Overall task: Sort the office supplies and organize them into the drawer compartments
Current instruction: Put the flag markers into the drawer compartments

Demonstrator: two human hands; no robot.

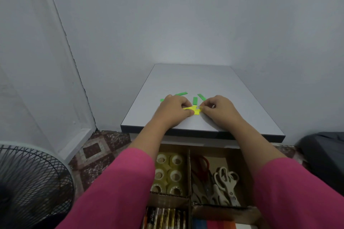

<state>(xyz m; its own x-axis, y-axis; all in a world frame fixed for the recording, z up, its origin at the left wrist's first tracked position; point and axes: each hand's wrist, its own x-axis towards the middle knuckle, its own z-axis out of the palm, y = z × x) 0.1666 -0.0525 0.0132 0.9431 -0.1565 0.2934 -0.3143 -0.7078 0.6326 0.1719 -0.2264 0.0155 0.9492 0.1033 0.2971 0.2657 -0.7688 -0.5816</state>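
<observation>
- Pale grey walls meet in a corner behind a small grey tabletop (214, 83), seen from above; a patterned tile floor (98, 147) shows at lower left.
- Far left, low down, stands a fan (31, 178) with a dark wire grille.
- On the tabletop, the left hand (172, 107) rests with fingers curled, pinching one end of some yellow sticky tabs (193, 110).
- Green sticky tabs (195, 100) lie loose on the table just beyond the hands, scattered from left to right; one is partly hidden behind the left hand.
- Touching the other end of the yellow tabs, the right hand (217, 108) pinches them with thumb and fingertips, the other fingers curled in.
- Pink sleeves (119, 188) cover both forearms.
- Below the table edge an open drawer (189, 171) is split by cardboard dividers.
- Its rear left compartment holds tape rolls (168, 173) in neat rows; in front of that lie batteries (163, 217).
- Its rear right compartment holds scissors (223, 182), red-handled and cream-handled; something coloured sits in front, too cropped to identify.
- Judging by this, sorting is well along: only the yellow and green tabs seem left to gather and place in the drawer.
</observation>
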